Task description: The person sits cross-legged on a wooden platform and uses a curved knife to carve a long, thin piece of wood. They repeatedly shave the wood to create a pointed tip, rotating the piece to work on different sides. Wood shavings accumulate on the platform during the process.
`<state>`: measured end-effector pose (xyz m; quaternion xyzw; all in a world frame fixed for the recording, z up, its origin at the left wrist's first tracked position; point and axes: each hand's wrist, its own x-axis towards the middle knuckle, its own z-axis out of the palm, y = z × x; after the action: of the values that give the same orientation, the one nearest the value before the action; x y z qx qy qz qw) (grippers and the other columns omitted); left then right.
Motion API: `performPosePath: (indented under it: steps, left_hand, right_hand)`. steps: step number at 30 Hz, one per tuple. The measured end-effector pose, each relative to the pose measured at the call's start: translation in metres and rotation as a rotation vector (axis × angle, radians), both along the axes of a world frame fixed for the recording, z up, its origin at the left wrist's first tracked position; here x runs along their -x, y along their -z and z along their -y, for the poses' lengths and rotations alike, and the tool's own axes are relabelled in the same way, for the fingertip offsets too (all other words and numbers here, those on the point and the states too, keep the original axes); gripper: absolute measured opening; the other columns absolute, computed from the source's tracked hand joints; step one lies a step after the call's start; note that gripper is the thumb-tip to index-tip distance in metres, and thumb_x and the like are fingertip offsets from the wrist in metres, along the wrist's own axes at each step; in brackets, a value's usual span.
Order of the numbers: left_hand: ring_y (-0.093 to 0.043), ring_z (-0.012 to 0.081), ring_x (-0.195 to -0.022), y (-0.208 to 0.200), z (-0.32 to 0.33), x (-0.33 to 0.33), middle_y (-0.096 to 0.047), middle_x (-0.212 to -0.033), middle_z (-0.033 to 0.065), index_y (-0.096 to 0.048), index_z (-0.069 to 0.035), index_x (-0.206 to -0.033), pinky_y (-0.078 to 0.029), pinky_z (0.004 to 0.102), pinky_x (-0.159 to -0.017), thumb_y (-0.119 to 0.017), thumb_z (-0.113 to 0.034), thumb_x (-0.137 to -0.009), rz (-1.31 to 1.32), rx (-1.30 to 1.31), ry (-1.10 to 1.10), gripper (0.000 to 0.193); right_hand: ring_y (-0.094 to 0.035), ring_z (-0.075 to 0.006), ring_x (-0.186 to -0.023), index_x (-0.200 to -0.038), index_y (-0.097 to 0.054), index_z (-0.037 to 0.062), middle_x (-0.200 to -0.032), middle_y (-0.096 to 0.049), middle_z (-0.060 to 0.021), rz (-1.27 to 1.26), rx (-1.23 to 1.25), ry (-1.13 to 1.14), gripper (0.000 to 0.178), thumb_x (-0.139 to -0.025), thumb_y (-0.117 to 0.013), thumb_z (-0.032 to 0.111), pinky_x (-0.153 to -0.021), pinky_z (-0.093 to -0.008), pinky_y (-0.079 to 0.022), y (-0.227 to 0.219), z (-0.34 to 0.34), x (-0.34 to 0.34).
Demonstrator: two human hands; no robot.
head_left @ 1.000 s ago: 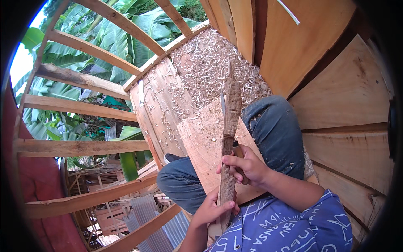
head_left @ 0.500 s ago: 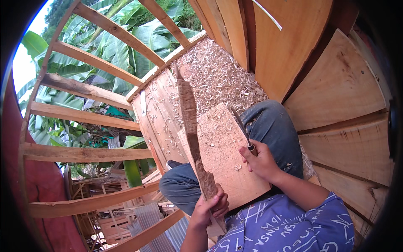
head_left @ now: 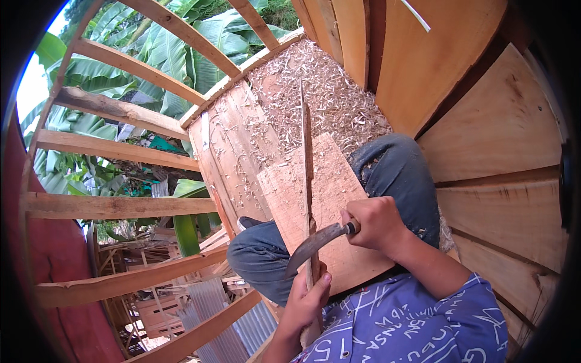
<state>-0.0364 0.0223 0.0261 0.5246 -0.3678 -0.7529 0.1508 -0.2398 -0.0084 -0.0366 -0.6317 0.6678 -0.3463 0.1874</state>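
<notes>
My left hand (head_left: 307,297) is closed round the lower end of a long, thin piece of carved wood (head_left: 308,163), which rises edge-on over a board. In my right hand (head_left: 376,222) is a curved knife (head_left: 316,241), gripped by its short handle. Its blade points left and crosses the carved wood just above my left hand; whether the edge touches the wood I cannot tell. The flat wooden board (head_left: 339,175) rests across my lap, with wood crumbs on it.
Curled shavings (head_left: 327,91) cover the plank floor (head_left: 233,139) ahead. A slatted wooden railing (head_left: 121,209) runs along the left, with banana leaves beyond it. Large wooden planks (head_left: 484,139) stand at the right. My bent knees (head_left: 399,175) flank the lap board.
The carved wood has turned from its broad face to its narrow edge and shifted right. My right hand has swung the knife from pointing away to pointing left, across the wood.
</notes>
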Motion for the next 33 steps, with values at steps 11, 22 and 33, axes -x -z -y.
performPosePath:
  steps: [11,22,33]
  left_hand:
    - [-0.036,0.0049,-0.049,0.017,-0.001,-0.004,-0.04,-0.064,-0.0033,-0.041,-0.009,-0.089,-0.028,0.0207,-0.042,-0.053,-0.022,-0.094,-0.222,-0.136,-0.054,0.018]
    - [-0.035,0.005,-0.05,0.01,-0.002,-0.005,-0.037,-0.066,-0.0041,-0.044,-0.007,-0.094,-0.027,0.0212,-0.043,-0.056,-0.021,-0.092,-0.105,-0.159,-0.064,0.019]
    - [-0.038,0.0056,-0.051,0.014,-0.005,0.0,-0.039,-0.065,-0.0033,-0.044,-0.007,-0.091,-0.029,0.0214,-0.043,-0.056,-0.023,-0.091,-0.072,-0.053,0.035,0.021]
  right_hand:
    - [-0.056,-0.0293,-0.045,-0.056,-0.051,0.0101,-0.049,-0.051,-0.01,-0.018,0.092,-0.112,0.025,-0.077,-0.062,0.019,-0.045,-0.0395,-0.044,0.009,-0.006,-0.007]
    - [-0.054,-0.0329,-0.047,-0.06,-0.052,0.0046,-0.052,-0.05,-0.0136,0.056,0.108,-0.27,0.016,-0.071,-0.063,0.008,-0.044,-0.0375,-0.041,0.011,-0.005,-0.002]
    - [-0.057,-0.0285,-0.048,-0.062,-0.053,0.0079,-0.052,-0.052,-0.0108,0.02,0.15,-0.165,0.023,-0.079,-0.063,0.019,-0.046,-0.0378,-0.044,0.024,0.0,0.01]
